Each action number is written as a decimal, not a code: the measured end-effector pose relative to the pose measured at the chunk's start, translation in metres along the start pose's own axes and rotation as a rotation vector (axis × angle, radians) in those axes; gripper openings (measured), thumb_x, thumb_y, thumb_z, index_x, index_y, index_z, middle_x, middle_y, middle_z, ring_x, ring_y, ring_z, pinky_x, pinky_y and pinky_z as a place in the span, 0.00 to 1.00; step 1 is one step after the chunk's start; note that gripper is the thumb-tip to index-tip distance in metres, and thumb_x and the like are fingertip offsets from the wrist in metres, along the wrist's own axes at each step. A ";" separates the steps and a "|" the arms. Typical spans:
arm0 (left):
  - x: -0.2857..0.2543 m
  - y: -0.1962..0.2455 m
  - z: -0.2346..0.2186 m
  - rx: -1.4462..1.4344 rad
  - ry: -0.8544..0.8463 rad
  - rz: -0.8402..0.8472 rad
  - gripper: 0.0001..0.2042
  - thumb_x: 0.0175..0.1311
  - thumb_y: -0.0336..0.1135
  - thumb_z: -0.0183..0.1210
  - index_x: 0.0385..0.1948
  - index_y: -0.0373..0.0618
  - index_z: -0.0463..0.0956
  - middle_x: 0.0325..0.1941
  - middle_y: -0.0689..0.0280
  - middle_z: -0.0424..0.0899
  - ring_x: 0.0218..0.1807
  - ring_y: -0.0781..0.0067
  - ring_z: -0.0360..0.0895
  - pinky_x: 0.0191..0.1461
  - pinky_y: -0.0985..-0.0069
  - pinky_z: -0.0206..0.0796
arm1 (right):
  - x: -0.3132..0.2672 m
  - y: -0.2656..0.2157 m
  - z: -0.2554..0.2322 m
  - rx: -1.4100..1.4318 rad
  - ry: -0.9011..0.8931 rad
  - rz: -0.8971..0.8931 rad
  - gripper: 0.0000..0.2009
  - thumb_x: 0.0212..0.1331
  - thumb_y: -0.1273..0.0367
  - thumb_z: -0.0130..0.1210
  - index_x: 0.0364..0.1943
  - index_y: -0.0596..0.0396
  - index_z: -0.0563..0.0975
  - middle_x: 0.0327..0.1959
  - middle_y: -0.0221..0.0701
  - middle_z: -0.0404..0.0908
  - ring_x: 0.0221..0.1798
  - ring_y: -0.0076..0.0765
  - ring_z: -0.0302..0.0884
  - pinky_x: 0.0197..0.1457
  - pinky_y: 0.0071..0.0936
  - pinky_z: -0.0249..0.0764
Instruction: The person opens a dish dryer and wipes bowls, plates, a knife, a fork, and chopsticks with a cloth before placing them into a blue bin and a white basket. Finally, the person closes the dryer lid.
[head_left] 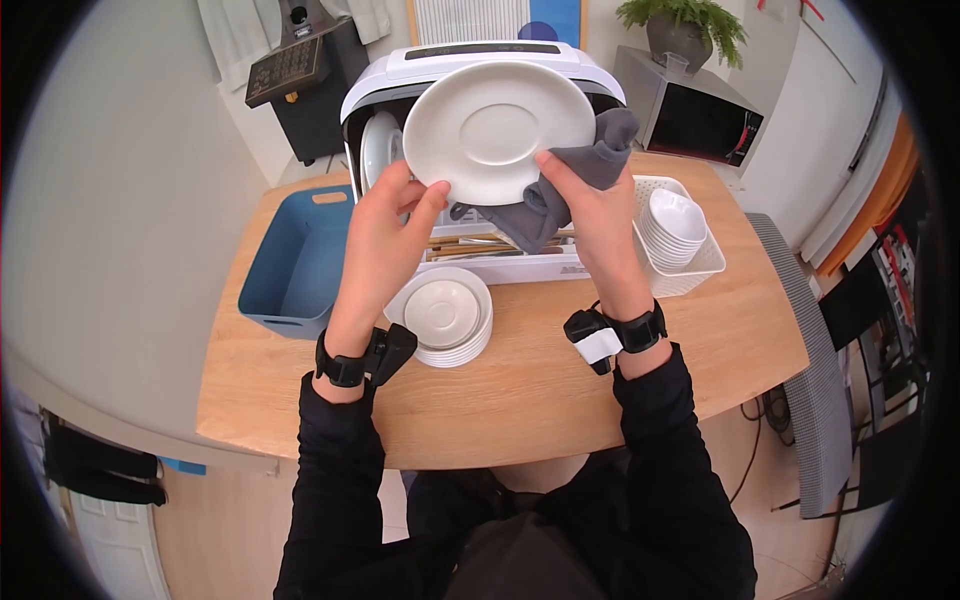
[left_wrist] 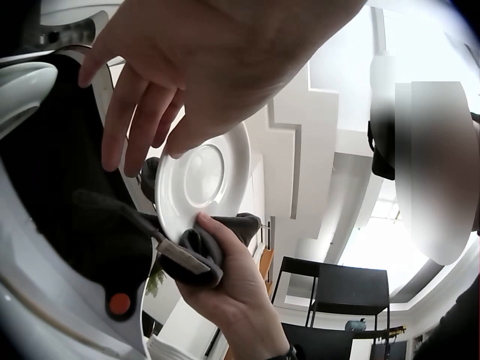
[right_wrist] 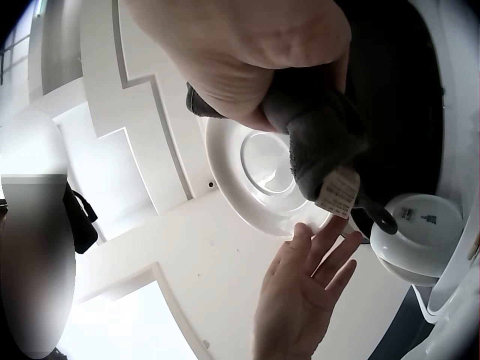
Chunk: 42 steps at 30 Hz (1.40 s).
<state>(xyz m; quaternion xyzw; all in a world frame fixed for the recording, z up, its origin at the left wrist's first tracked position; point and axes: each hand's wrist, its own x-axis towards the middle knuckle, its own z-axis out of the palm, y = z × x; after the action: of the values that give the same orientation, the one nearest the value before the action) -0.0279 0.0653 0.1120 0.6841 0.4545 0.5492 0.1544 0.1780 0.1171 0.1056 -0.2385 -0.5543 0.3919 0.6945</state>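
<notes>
A round white plate (head_left: 500, 130) with a ringed centre is held up in front of the dish dryer, its face toward me. My right hand (head_left: 598, 215) grips its right lower edge through a dark grey cloth (head_left: 590, 165), thumb on the face. The cloth bunches behind the plate and hangs below it, a pale label showing on it in the right wrist view. At the lower left rim my left hand (head_left: 385, 240) pinches the plate between thumb and fingers. The left hand's fingers (right_wrist: 324, 266) spread behind the rim in the right wrist view.
The white dish dryer (head_left: 485, 50) stands open, with white dishes (head_left: 380, 150) inside at left. A blue bin (head_left: 295, 260) is left on the wooden table (head_left: 540, 400). Stacked white bowls and plates (head_left: 445, 315) stand in front; a white basket (head_left: 690, 285) holds small bowls (head_left: 675, 225).
</notes>
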 end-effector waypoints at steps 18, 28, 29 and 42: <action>-0.010 0.020 -0.009 0.583 0.061 0.343 0.04 0.65 0.28 0.53 0.33 0.42 0.68 0.18 0.61 0.74 0.18 0.59 0.71 0.46 0.66 0.71 | 0.009 -0.005 -0.018 -0.122 -0.239 0.207 0.22 0.52 0.70 0.69 0.52 0.57 0.76 0.46 0.29 0.81 0.49 0.25 0.77 0.54 0.26 0.74; -0.011 0.015 -0.009 0.796 0.065 0.486 0.06 0.62 0.30 0.59 0.39 0.46 0.77 0.20 0.65 0.75 0.26 0.64 0.73 0.41 0.67 0.66 | 0.000 -0.010 -0.013 -0.548 -0.372 -0.131 0.20 0.51 0.71 0.70 0.48 0.57 0.77 0.46 0.28 0.81 0.47 0.26 0.77 0.53 0.26 0.74; -0.008 0.017 -0.008 0.773 0.107 0.485 0.06 0.63 0.31 0.59 0.40 0.47 0.77 0.21 0.65 0.77 0.26 0.64 0.75 0.44 0.67 0.67 | 0.000 -0.010 -0.013 -0.538 -0.329 -0.129 0.20 0.50 0.71 0.69 0.49 0.57 0.77 0.46 0.30 0.82 0.47 0.27 0.78 0.54 0.26 0.74; -0.009 0.006 0.000 0.442 0.059 0.078 0.12 0.66 0.31 0.60 0.49 0.41 0.77 0.34 0.60 0.85 0.32 0.71 0.80 0.46 0.73 0.71 | 0.008 -0.002 -0.015 -0.118 -0.116 0.118 0.22 0.51 0.71 0.70 0.50 0.55 0.75 0.45 0.30 0.82 0.49 0.27 0.79 0.55 0.28 0.76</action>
<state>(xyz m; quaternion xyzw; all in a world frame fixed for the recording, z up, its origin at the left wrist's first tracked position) -0.0246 0.0551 0.1109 0.7019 0.5413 0.4617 -0.0338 0.1936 0.1235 0.1080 -0.2882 -0.6009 0.4118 0.6216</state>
